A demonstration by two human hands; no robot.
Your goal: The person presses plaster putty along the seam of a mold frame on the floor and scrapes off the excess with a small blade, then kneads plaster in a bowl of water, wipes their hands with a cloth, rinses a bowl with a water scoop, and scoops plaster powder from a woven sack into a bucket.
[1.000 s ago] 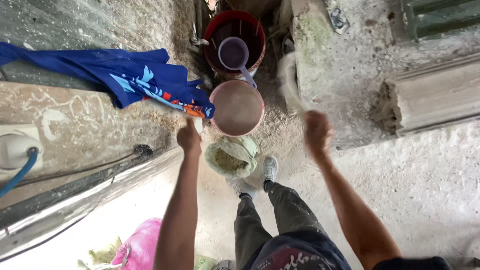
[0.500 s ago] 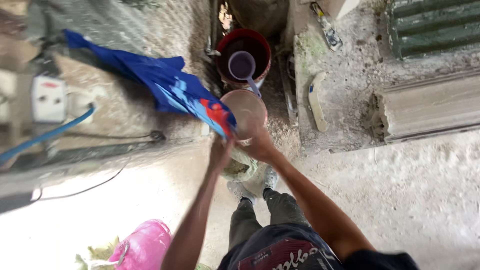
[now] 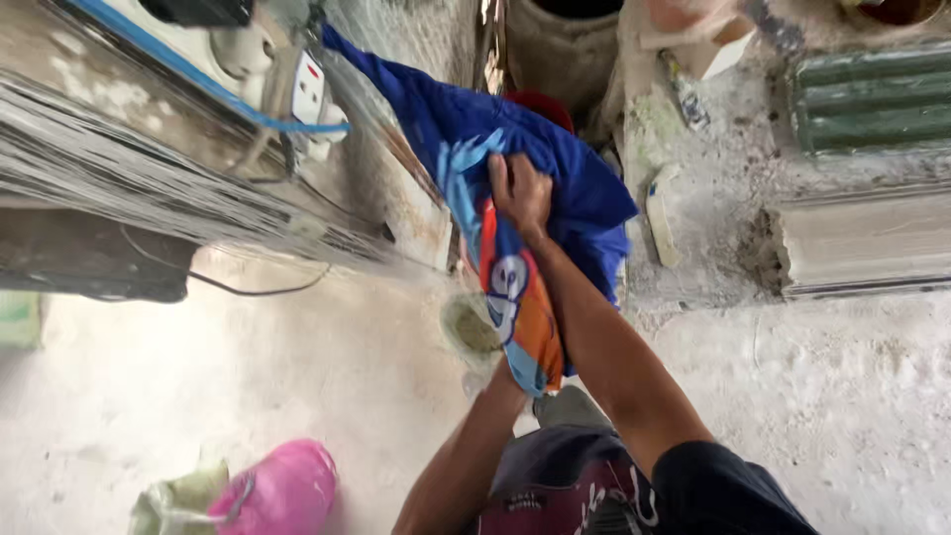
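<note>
Dusty floor (image 3: 248,367) lying wide beside the wall, right hand (image 3: 519,190) grip bunching the blue cloth (image 3: 475,139), left hand hiding behind it, grip unclear, pink bag (image 3: 282,487) sitting well apart.

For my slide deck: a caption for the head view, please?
Right hand grips a blue cloth with orange print; the left hand is hidden behind it.

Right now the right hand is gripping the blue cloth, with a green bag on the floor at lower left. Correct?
Not quite. The bag on the floor at lower left is pink, not green, as the head view shows. The rest holds: the right hand is gripping the blue cloth.
</note>
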